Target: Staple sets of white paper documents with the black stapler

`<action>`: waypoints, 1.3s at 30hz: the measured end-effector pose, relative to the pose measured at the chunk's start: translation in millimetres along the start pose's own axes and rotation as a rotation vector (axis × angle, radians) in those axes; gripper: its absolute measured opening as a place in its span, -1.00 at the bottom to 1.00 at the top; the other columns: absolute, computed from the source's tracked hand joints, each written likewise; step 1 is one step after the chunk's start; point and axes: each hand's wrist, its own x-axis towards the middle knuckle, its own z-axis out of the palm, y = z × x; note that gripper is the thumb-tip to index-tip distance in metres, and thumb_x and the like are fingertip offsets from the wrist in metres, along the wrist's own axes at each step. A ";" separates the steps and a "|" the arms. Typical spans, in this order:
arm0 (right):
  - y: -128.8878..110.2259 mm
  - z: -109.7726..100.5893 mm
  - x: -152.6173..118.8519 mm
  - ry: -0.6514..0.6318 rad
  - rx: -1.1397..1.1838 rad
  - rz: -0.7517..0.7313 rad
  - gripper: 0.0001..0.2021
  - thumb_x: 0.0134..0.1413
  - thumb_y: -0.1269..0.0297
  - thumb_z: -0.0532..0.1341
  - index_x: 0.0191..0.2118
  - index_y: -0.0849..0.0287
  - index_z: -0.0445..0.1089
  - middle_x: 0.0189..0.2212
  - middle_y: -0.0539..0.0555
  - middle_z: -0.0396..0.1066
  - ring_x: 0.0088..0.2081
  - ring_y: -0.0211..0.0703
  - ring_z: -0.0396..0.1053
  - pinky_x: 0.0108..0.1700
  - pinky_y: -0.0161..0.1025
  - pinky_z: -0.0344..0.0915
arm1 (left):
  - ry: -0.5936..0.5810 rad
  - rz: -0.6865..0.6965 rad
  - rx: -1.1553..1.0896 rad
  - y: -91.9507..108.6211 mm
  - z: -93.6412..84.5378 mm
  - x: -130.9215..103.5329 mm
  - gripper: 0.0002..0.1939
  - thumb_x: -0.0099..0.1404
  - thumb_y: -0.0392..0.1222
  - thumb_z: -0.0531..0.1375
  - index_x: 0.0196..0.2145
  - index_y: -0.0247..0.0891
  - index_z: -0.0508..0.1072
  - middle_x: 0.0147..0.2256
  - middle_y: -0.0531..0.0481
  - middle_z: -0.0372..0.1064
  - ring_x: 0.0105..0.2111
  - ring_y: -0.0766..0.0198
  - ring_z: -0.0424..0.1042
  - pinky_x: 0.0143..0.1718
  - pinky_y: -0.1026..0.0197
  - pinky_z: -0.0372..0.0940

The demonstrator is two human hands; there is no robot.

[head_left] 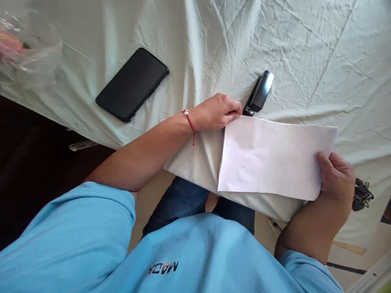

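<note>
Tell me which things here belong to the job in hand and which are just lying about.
Likely in the job:
paper, held by the left hand and right hand
stapler, by the paper's edge

Seemingly just lying about:
phone
keys
clear plastic

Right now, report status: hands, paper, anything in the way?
Left hand pinching paper at far left corner. Right hand gripping its right edge. Stapler close by paper's far edge.

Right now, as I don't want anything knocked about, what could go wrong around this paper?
The stapler sits close to the left hand at the top left corner of the paper, so a shift might nudge it. The keys lie beside the right hand, which could brush them.
</note>
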 end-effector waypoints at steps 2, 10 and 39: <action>-1.2 5.1 0.7 0.016 0.019 -0.028 -0.40 -0.15 -0.29 0.74 -0.16 0.11 0.82 -0.35 -0.04 0.63 -0.39 -0.24 0.34 -0.40 -0.30 0.26 | 0.044 -0.057 0.002 4.7 2.9 -0.1 -0.71 0.55 -0.28 0.22 -0.03 -0.25 0.78 -0.18 -0.06 0.75 -0.04 0.10 0.68 0.19 0.09 0.46; -2.5 15.7 3.4 0.061 0.135 -0.012 -0.56 -0.23 -0.02 0.70 -0.24 0.14 0.79 -0.37 -0.04 0.64 -0.40 -0.30 0.34 -0.40 -0.36 0.25 | 0.334 -0.249 -0.111 13.2 23.2 6.1 -0.72 0.48 -0.44 0.34 0.09 -0.28 0.69 -0.19 -0.01 0.74 -0.16 0.20 0.65 0.17 0.06 0.56; -1.0 9.6 7.9 0.200 0.264 0.093 -0.57 -0.38 0.16 0.67 -0.26 0.18 0.77 -0.34 0.00 0.69 -0.40 -0.31 0.47 -0.44 -0.45 0.45 | 0.421 0.066 0.079 -16.5 42.4 2.5 -0.47 0.77 -0.22 0.15 0.45 0.10 0.75 -0.10 -0.03 0.66 -0.08 0.11 0.70 0.05 0.02 0.63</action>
